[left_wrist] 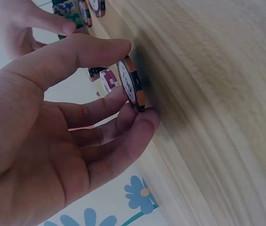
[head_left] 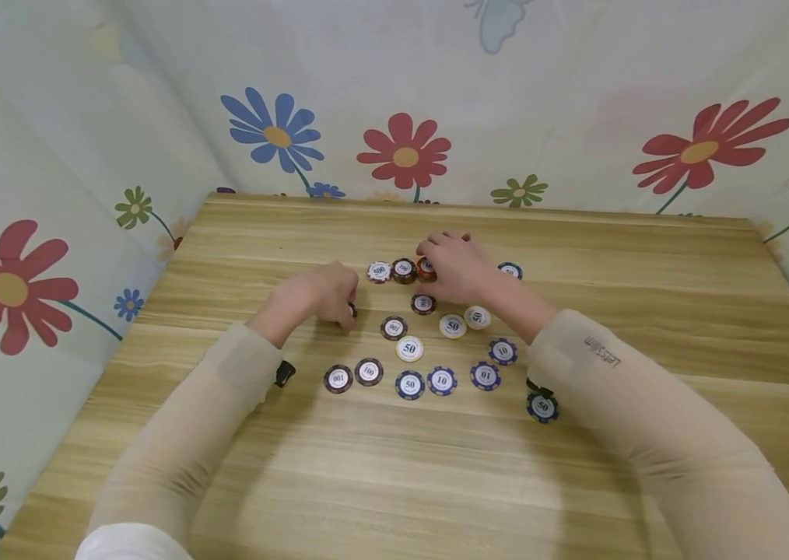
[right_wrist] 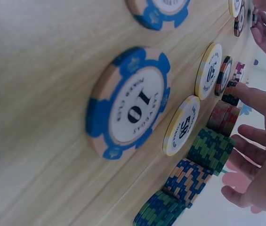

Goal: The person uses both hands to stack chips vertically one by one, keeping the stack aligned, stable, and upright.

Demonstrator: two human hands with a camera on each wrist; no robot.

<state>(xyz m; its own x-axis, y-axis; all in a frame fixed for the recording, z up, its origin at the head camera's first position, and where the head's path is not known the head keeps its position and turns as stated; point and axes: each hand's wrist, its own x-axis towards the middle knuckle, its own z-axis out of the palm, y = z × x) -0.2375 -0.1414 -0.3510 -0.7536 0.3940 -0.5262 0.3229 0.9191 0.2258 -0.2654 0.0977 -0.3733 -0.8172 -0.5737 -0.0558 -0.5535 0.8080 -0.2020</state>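
My left hand (head_left: 327, 295) pinches a black and orange poker chip (left_wrist: 133, 84) on edge between thumb and fingertips, low over the table at the left of the chips. My right hand (head_left: 457, 268) reaches over the row of chip stacks at the back. In the right wrist view its thumb lies at the black and orange stack (right_wrist: 230, 93), and its loosely bent fingers are right at the green stack (right_wrist: 211, 149). Between these stands a red stack (right_wrist: 223, 117). A white and purple stack (head_left: 379, 271) ends the row on the left.
Loose chips lie flat on the wooden table (head_left: 366, 482): black ones marked 100 (head_left: 369, 372), pale 50s (head_left: 409, 348), and blue 10s (head_left: 485, 376). A 50 chip (head_left: 542, 407) lies beneath the right forearm. A flower-printed curtain (head_left: 541, 93) hangs behind the table.
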